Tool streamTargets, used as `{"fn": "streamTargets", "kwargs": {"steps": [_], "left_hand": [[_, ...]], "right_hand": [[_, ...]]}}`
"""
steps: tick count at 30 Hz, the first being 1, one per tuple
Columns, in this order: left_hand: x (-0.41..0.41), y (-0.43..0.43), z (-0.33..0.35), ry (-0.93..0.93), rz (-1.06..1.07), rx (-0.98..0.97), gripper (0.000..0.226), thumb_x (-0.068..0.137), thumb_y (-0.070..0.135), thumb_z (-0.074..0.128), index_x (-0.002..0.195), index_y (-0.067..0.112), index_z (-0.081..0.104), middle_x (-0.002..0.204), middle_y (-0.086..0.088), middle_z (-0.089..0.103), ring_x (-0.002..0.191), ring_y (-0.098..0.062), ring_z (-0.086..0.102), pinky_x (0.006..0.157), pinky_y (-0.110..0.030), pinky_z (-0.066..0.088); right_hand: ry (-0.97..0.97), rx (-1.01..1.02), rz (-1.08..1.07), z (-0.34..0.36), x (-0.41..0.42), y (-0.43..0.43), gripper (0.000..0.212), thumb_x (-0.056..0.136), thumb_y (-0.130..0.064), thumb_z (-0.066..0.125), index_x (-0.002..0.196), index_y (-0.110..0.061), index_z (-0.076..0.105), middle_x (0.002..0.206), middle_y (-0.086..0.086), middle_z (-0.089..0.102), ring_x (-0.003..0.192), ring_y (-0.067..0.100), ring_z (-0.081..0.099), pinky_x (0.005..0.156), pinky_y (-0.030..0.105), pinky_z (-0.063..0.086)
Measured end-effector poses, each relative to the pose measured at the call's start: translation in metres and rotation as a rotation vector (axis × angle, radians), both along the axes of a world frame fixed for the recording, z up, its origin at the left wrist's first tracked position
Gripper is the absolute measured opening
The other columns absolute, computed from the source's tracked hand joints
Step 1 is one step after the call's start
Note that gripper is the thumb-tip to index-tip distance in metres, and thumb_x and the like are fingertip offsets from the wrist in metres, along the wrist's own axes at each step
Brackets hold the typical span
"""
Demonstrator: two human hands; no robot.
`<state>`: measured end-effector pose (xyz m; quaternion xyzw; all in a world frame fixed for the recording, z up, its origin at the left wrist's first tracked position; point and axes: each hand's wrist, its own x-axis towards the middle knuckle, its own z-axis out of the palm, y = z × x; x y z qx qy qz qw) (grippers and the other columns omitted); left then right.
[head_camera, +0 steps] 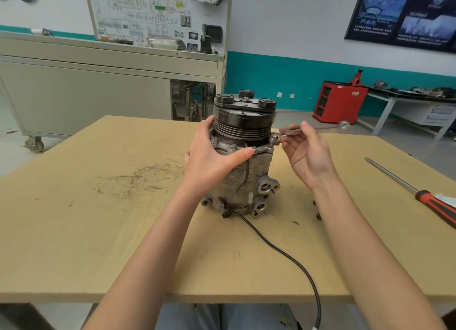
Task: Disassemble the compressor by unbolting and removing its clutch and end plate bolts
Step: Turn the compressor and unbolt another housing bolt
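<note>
Both bare forearms reach from the near edge out over the worktop (74,231), angling slightly toward each other. The left hand (217,154) grips the compressor (246,179) from its left side: the fingers curl round the far side and the thumb stretches rightward across the near face. The right hand (306,154) is raised just right of it, wrist bent back, palm turned toward the person. Its thumb and curled fingertips pinch the shaft of a wrench (320,130), the thumb uppermost.
</note>
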<state>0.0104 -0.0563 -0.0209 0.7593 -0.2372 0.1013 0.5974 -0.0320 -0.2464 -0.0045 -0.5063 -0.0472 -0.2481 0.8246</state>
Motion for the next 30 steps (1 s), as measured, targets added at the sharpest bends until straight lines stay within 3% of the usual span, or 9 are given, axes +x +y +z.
{"fn": "streamTargets", "kwargs": {"steps": [3,7,9,11,16,19,26,28,30], "left_hand": [[0.001,0.0,0.0,-0.007,0.009,-0.007,0.106,0.053,0.068,0.07,0.143,0.033,0.027,0.145,0.009,0.042,0.134,-0.013,0.039,0.113,-0.056,0.027],[0.001,0.0,0.0,0.0,0.007,-0.007,0.109,0.049,0.072,0.066,0.143,0.034,0.027,0.145,0.01,0.041,0.134,-0.013,0.039,0.113,-0.055,0.027],[0.001,0.0,-0.001,-0.002,0.01,-0.011,0.108,0.049,0.072,0.066,0.143,0.034,0.027,0.145,0.01,0.041,0.134,-0.013,0.039,0.113,-0.055,0.027],[0.001,0.0,-0.001,-0.004,0.015,-0.013,0.107,0.051,0.071,0.067,0.143,0.034,0.027,0.144,0.011,0.041,0.134,-0.013,0.039,0.113,-0.055,0.027],[0.0,-0.001,-0.001,-0.003,0.013,-0.016,0.107,0.05,0.073,0.067,0.142,0.035,0.027,0.144,0.01,0.042,0.134,-0.014,0.04,0.113,-0.056,0.027],[-0.001,-0.001,0.0,-0.001,0.007,-0.022,0.107,0.05,0.073,0.068,0.142,0.035,0.028,0.144,0.009,0.043,0.133,-0.014,0.041,0.112,-0.057,0.027],[0.0,-0.001,0.0,-0.009,0.006,-0.02,0.108,0.05,0.073,0.068,0.143,0.033,0.029,0.143,0.008,0.044,0.133,-0.015,0.041,0.112,-0.057,0.028],[0.0,0.0,-0.001,-0.01,0.012,-0.012,0.107,0.051,0.073,0.068,0.142,0.034,0.028,0.144,0.009,0.043,0.133,-0.014,0.041,0.112,-0.057,0.028],[0.001,-0.001,-0.001,-0.008,0.022,-0.006,0.108,0.05,0.074,0.067,0.143,0.035,0.027,0.144,0.01,0.042,0.133,-0.014,0.04,0.113,-0.056,0.027]], "right_hand": [[0.024,0.076,0.093,-0.002,0.01,-0.003,0.054,0.101,-0.017,0.038,0.059,-0.013,0.072,0.071,0.007,0.071,0.058,0.009,0.065,0.053,0.016,0.052],[-0.035,0.025,-0.086,0.01,-0.003,-0.01,0.043,0.101,-0.02,0.038,0.067,-0.011,0.063,0.072,0.007,0.07,0.064,0.013,0.065,0.06,0.022,0.052],[-0.064,-0.13,-0.212,0.024,-0.015,-0.014,0.036,0.101,-0.018,0.034,0.073,-0.013,0.056,0.07,0.004,0.068,0.074,0.015,0.066,0.074,0.028,0.051],[-0.045,-0.321,-0.307,0.035,-0.025,-0.011,0.03,0.101,-0.015,0.032,0.078,-0.016,0.05,0.062,-0.005,0.06,0.068,0.01,0.061,0.079,0.029,0.051],[0.21,-1.073,-0.552,0.028,-0.029,0.022,0.025,0.092,-0.042,0.054,0.081,-0.02,0.059,0.058,-0.01,0.04,0.05,0.002,0.036,0.053,0.027,0.031],[0.241,-1.291,-0.699,0.023,-0.03,0.032,0.034,0.08,-0.052,0.065,0.072,-0.019,0.06,0.049,-0.009,0.036,0.047,0.008,0.035,0.047,0.029,0.025],[0.178,-1.4,-0.702,0.034,-0.033,0.036,0.022,0.088,-0.035,0.065,0.081,-0.013,0.066,0.053,-0.005,0.046,0.051,0.01,0.041,0.047,0.031,0.03],[0.095,-1.306,-0.726,0.046,-0.037,0.03,0.021,0.088,-0.032,0.064,0.084,-0.012,0.069,0.063,0.004,0.058,0.057,0.017,0.048,0.056,0.036,0.04],[0.014,-1.112,-0.745,0.062,-0.043,0.016,0.018,0.086,-0.033,0.065,0.072,-0.023,0.064,0.059,0.0,0.052,0.056,0.012,0.043,0.059,0.033,0.041]]}}
